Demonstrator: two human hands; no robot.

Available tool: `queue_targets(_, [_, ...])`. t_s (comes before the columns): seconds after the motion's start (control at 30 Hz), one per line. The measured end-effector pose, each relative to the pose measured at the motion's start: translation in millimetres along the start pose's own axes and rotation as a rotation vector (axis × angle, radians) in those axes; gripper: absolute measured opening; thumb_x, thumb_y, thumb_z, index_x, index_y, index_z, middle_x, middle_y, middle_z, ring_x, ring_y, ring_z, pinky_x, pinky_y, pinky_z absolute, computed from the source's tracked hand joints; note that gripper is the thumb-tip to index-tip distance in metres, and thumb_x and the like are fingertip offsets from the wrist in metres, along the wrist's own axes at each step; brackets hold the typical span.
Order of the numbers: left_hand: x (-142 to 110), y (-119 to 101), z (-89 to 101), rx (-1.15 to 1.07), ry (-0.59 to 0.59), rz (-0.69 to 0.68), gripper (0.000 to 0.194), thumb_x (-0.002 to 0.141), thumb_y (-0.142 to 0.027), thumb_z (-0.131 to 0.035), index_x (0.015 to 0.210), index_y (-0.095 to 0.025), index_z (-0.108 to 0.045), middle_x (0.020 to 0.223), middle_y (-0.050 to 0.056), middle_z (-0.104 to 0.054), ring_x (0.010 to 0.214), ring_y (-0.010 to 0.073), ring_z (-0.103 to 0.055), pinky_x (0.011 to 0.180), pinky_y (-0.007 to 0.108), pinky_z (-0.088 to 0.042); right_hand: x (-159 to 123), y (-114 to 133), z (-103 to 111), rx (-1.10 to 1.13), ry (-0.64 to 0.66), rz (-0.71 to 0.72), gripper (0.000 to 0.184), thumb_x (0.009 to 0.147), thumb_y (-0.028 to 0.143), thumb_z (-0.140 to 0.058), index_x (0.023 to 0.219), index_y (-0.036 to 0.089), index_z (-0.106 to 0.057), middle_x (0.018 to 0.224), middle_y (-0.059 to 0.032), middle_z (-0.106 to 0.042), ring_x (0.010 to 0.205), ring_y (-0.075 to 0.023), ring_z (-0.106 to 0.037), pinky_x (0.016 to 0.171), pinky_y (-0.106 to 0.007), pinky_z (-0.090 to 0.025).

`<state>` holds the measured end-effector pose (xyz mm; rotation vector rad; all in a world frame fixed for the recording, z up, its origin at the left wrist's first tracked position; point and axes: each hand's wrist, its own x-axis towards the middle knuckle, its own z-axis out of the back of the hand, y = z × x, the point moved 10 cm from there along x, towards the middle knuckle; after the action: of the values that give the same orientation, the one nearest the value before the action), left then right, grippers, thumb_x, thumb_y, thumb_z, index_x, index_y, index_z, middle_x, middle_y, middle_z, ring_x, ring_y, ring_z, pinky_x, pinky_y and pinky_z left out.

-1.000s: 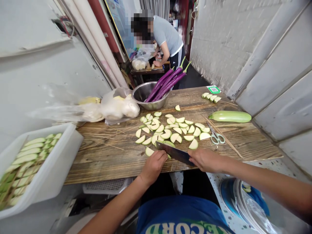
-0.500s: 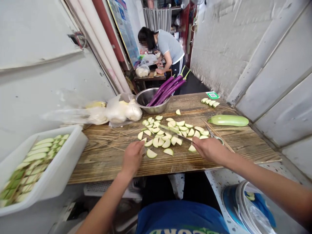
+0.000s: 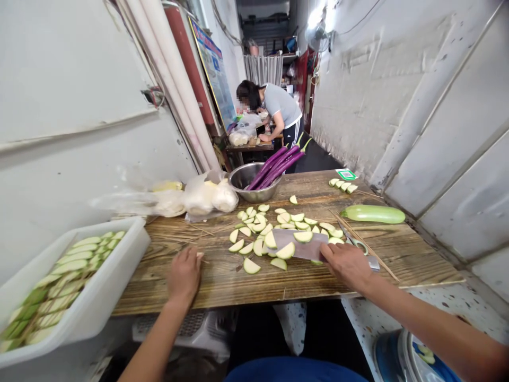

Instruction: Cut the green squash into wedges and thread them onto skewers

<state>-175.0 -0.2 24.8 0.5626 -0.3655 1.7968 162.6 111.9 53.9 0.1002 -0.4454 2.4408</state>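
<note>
My right hand (image 3: 348, 265) grips the handle of a cleaver (image 3: 314, 249). Its broad blade lies nearly flat over the pile of zucchini slices (image 3: 251, 266), and a few slices rest on the blade. My left hand (image 3: 185, 276) is on the board's left part, fingers curled together; a small pale bit shows at the fingertips, but what they hold, if anything, I cannot make out. Thin wooden skewers (image 3: 178, 233) lie just beyond it. A whole zucchini (image 3: 374, 214) sits at the right, with scissors (image 3: 360, 244) nearer my right hand.
A white tub (image 3: 137, 249) of skewered slices stands left. Behind are bagged pale food (image 3: 204, 199) and a steel bowl (image 3: 242, 175) with purple eggplants (image 3: 274, 167). Skewered pieces (image 3: 342, 185) lie back right. A bucket (image 3: 403, 350) stands below right. Another person (image 3: 280, 106) works farther back.
My left hand has moved left, away from the slices. The cleaver has turned from edge-on to flat, with slices now on its blade. The view has tilted up slightly.
</note>
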Motion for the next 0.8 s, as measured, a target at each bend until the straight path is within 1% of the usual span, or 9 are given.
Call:
queue_targets(0.03, [4.4, -20.8, 13.6, -0.058, -0.072, -0.02, 0.035, 0.087, -0.033, -0.039, 0.111, -0.011, -0.052, 0.112, 0.016, -0.055, 0.106, 0.0271, -0.048, 0.089, 0.042, -0.037, 0.7, 1.1, -0.4, -0.002, -0.003, 0.004, 0.009, 0.083, 0.016, -0.043, 0.083, 0.016, -0.053, 0.072, -0.0059, -0.061, 0.065, -0.0193, -0.055, 0.057, -0.028, -0.027])
queue_targets(0.07, [9.6, -52.4, 23.4, -0.142, -0.096, -0.111, 0.041, 0.086, -0.036, -0.042, 0.118, -0.012, -0.048, 0.118, 0.016, -0.052, 0.113, 0.0272, -0.044, 0.093, 0.043, -0.035, 1.7, 2.4, -0.9, -0.002, -0.007, 0.01, 0.01, 0.083, 0.015, -0.043, 0.083, 0.016, -0.053, 0.072, -0.0059, -0.061, 0.065, -0.0195, -0.055, 0.057, -0.029, -0.028])
queue_targets(0.13, [17.7, -132.1, 33.4, -0.285, -0.019, -0.394, 0.048, 0.084, -0.04, -0.045, 0.127, -0.018, -0.041, 0.133, 0.013, -0.041, 0.125, 0.0264, -0.031, 0.1, 0.045, -0.028, 3.8, 5.0, -1.6, -0.003, -0.019, 0.02, 0.01, 0.082, 0.013, -0.044, 0.084, 0.016, -0.053, 0.072, -0.0061, -0.06, 0.066, -0.02, -0.055, 0.058, -0.03, -0.029])
queue_targets(0.2, [22.4, -200.6, 39.3, -0.363, 0.069, -0.608, 0.051, 0.084, -0.041, -0.044, 0.132, -0.024, -0.035, 0.141, 0.008, -0.031, 0.131, 0.0258, -0.02, 0.104, 0.048, -0.02, 5.5, 7.1, -2.0, 0.0, -0.031, 0.029, 0.011, 0.081, 0.011, -0.044, 0.085, 0.015, -0.054, 0.073, -0.0067, -0.06, 0.067, -0.02, -0.055, 0.059, -0.03, -0.03])
queue_targets(0.3, [24.1, -264.4, 41.0, -0.434, 0.148, -0.829, 0.052, 0.086, -0.038, -0.039, 0.135, -0.024, -0.029, 0.142, 0.004, -0.031, 0.133, 0.0225, -0.014, 0.107, 0.048, -0.012, 6.4, 7.7, -1.3, 0.016, -0.048, 0.036, 0.011, 0.082, 0.011, -0.044, 0.084, 0.015, -0.053, 0.073, -0.0075, -0.06, 0.066, -0.0192, -0.054, 0.06, -0.03, -0.031])
queue_targets(0.37, [25.4, -280.4, 34.8, -0.455, 0.183, -0.895, 0.051, 0.088, -0.035, -0.034, 0.137, -0.023, -0.025, 0.14, 0.003, -0.034, 0.133, 0.0201, -0.014, 0.108, 0.047, -0.007, 6.0, 7.6, -0.7, 0.015, -0.057, 0.05, 0.011, 0.082, 0.01, -0.044, 0.086, 0.014, -0.053, 0.075, -0.0076, -0.061, 0.067, -0.0188, -0.054, 0.06, -0.03, -0.032])
queue_targets(0.43, [28.9, -282.7, 25.8, -0.457, 0.196, -0.903, 0.05, 0.089, -0.033, -0.031, 0.138, -0.022, -0.023, 0.14, 0.003, -0.035, 0.134, 0.0189, -0.014, 0.108, 0.047, -0.004, 5.4, 7.4, -0.6, -0.003, -0.066, 0.069, 0.011, 0.082, 0.01, -0.044, 0.087, 0.014, -0.052, 0.076, -0.0072, -0.06, 0.067, -0.019, -0.054, 0.06, -0.03, -0.032])
queue_targets(0.67, [40.8, -266.0, -3.7, -0.396, 0.206, -0.821, 0.052, 0.09, -0.034, -0.032, 0.138, -0.021, -0.019, 0.141, 0.004, -0.033, 0.134, 0.0194, -0.013, 0.107, 0.05, -0.004, 0.7, -7.2, -2.6, -0.033, -0.057, 0.104, 0.012, 0.082, 0.009, -0.042, 0.086, 0.015, -0.051, 0.074, -0.0059, -0.059, 0.064, -0.0183, -0.052, 0.059, -0.03, -0.031])
queue_targets(0.8, [46.9, -248.7, -18.2, -0.374, 0.191, -0.739, 0.05, 0.09, -0.032, -0.031, 0.138, -0.021, -0.021, 0.14, 0.006, -0.035, 0.133, 0.0191, -0.015, 0.107, 0.05, -0.008, -21.1, -41.1, 1.2, 0.018, -0.033, 0.114, 0.01, 0.081, 0.013, -0.043, 0.084, 0.015, -0.052, 0.072, -0.005, -0.059, 0.062, -0.017, -0.051, 0.059, -0.029, -0.03])
